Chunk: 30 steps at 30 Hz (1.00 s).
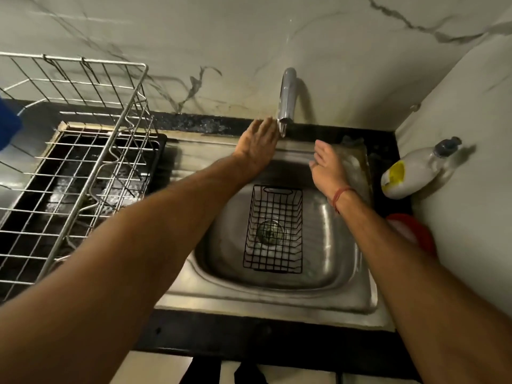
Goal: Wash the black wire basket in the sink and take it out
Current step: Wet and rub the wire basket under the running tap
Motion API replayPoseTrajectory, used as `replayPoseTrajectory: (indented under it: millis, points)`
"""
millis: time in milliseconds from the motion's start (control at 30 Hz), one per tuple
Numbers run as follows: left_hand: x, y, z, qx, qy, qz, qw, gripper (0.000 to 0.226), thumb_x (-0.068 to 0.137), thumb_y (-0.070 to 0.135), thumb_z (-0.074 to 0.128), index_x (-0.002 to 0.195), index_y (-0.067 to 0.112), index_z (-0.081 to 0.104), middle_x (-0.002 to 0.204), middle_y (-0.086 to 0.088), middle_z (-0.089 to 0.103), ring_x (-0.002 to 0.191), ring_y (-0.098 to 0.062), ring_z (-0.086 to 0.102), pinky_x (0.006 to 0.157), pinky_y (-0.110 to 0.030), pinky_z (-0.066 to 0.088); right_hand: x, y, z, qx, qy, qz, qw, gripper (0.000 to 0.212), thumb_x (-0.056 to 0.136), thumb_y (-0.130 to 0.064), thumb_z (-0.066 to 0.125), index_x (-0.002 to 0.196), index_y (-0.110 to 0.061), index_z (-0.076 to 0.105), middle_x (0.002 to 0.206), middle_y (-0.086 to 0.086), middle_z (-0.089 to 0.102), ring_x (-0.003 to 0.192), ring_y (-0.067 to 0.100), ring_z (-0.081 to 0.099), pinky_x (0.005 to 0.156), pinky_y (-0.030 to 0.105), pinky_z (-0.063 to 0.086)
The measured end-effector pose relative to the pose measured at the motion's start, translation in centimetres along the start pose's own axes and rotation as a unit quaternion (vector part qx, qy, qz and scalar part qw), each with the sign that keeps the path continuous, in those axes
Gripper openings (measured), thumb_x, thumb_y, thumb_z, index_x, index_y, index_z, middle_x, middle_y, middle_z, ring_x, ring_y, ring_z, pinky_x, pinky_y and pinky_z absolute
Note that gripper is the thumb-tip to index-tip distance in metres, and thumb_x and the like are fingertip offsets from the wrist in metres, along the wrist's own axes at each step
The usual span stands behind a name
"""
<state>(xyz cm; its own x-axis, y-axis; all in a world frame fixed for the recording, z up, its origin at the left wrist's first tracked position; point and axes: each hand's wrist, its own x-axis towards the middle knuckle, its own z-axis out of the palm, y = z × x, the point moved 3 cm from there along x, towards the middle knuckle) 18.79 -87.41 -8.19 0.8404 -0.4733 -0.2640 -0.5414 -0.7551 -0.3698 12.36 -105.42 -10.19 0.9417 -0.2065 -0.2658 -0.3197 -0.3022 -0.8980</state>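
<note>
The black wire basket (273,230) lies flat in the bottom of the steel sink (327,275), over the drain. Neither hand touches it. My left hand (257,146) is stretched out flat with straight fingers at the back of the sink, its fingertips right beside the chrome tap spout (286,99). My right hand (327,164) hovers over the sink's back right corner, fingers relaxed and holding nothing, with a red thread round the wrist. No stream of water is visible from the tap.
A large metal dish rack (77,151) stands on the black counter at the left. A white bottle with a yellow label (412,173) leans in the right corner, with a red object (412,231) below it. Marble walls close in behind and to the right.
</note>
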Motion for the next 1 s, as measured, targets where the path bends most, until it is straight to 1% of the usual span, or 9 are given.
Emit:
replayPoseTrajectory:
  millis: [133, 233, 367, 433, 533, 667, 767, 900, 1000]
  points:
    - [-0.3, -0.7, 2.1, -0.135, 0.008, -0.018, 0.991, 0.099, 0.1, 0.002, 0.059, 0.17, 0.008, -0.011, 0.18, -0.013, -0.01, 0.167, -0.029, -0.006, 0.134, -0.045, 0.004, -0.5, 2.4, 1.0, -0.001, 0.001, 0.03, 1.0, 0.073, 0.099, 0.018, 0.045, 0.162, -0.018, 0.037, 0.167, 0.003, 0.038, 0.153, 0.016, 0.038, 0.121, 0.028, 0.037]
    - [-1.2, -0.5, 3.3, -0.312, 0.044, -0.05, 0.948, 0.105, 0.094, 0.001, 0.065, 0.173, 0.015, -0.004, 0.181, -0.007, -0.007, 0.167, -0.027, 0.003, 0.135, -0.045, 0.013, -1.6, 4.4, 2.1, 0.005, 0.005, 0.052, 0.999, 0.072, 0.099, 0.016, 0.047, 0.161, -0.019, 0.039, 0.166, 0.002, 0.04, 0.152, 0.017, 0.039, 0.121, 0.03, 0.039]
    - [-5.6, 3.1, 8.2, -0.563, 0.173, -0.264, 0.764, 0.065, 0.096, 0.019, 0.073, 0.155, 0.023, 0.046, 0.153, -0.002, 0.052, 0.134, -0.019, 0.056, 0.115, -0.043, 0.051, -3.5, 7.6, 3.7, -0.012, -0.007, 0.062, 0.998, 0.064, 0.101, 0.005, 0.057, 0.158, -0.018, 0.043, 0.162, 0.003, 0.045, 0.149, 0.016, 0.044, 0.123, 0.036, 0.039]
    - [-7.0, 6.1, 12.5, -0.622, 0.097, -0.342, 0.697, 0.05, 0.096, 0.031, 0.077, 0.141, 0.026, 0.055, 0.136, 0.003, 0.058, 0.121, -0.016, 0.061, 0.107, -0.042, 0.056, -4.5, 9.0, 4.5, -0.041, -0.004, 0.049, 0.998, 0.057, 0.1, 0.002, 0.062, 0.152, -0.017, 0.051, 0.156, 0.004, 0.054, 0.143, 0.014, 0.05, 0.12, 0.037, 0.043]
    - [-7.0, 9.5, 17.5, -0.686, -0.038, -0.337, 0.644, 0.056, 0.092, 0.03, 0.083, 0.142, 0.026, 0.056, 0.134, 0.004, 0.064, 0.12, -0.016, 0.064, 0.103, -0.042, 0.058, -5.6, 10.9, 5.5, -0.074, 0.015, 0.013, 0.997, 0.046, 0.101, 0.002, 0.061, 0.143, -0.018, 0.06, 0.144, 0.0, 0.063, 0.13, 0.009, 0.059, 0.112, 0.028, 0.049]
    - [-6.2, 11.5, 19.7, -0.683, -0.013, -0.309, 0.661, 0.046, 0.098, 0.018, 0.074, 0.141, 0.026, 0.06, 0.133, 0.003, 0.068, 0.126, -0.019, 0.064, 0.109, -0.046, 0.056, -5.5, 13.2, 6.8, -0.11, 0.0, 0.019, 0.994, 0.041, 0.104, -0.005, 0.06, 0.141, -0.023, 0.062, 0.144, -0.003, 0.063, 0.13, 0.009, 0.06, 0.106, 0.027, 0.053]
    - [-5.8, 12.0, 20.0, -0.637, 0.03, -0.308, 0.706, 0.053, 0.095, 0.009, 0.074, 0.143, 0.027, 0.06, 0.14, 0.001, 0.065, 0.134, -0.02, 0.059, 0.115, -0.048, 0.052, -4.2, 13.9, 8.7, -0.217, -0.078, -0.039, 0.972, 0.052, 0.104, -0.011, 0.057, 0.153, -0.027, 0.051, 0.159, -0.003, 0.049, 0.147, 0.015, 0.045, 0.119, 0.037, 0.044]
    - [-5.7, 12.1, 20.2, -0.595, 0.055, -0.307, 0.74, 0.051, 0.096, 0.019, 0.07, 0.144, 0.029, 0.057, 0.142, 0.0, 0.063, 0.133, -0.022, 0.058, 0.112, -0.05, 0.053, -2.2, 13.1, 10.9, -0.428, -0.084, -0.22, 0.873, 0.078, 0.095, -0.002, 0.046, 0.168, -0.017, 0.02, 0.176, -0.001, 0.011, 0.163, 0.015, 0.001, 0.132, 0.039, 0.012]
    - [-6.0, 12.1, 20.5, -0.603, 0.081, -0.299, 0.735, 0.043, 0.096, 0.037, 0.063, 0.139, 0.031, 0.059, 0.135, 0.003, 0.066, 0.125, -0.021, 0.062, 0.106, -0.051, 0.057, -0.6, 12.7, 12.8, -0.511, -0.047, -0.237, 0.825, 0.086, 0.092, -0.006, 0.043, 0.168, -0.009, 0.005, 0.176, 0.011, 0.002, 0.163, 0.024, -0.003, 0.133, 0.047, 0.009]
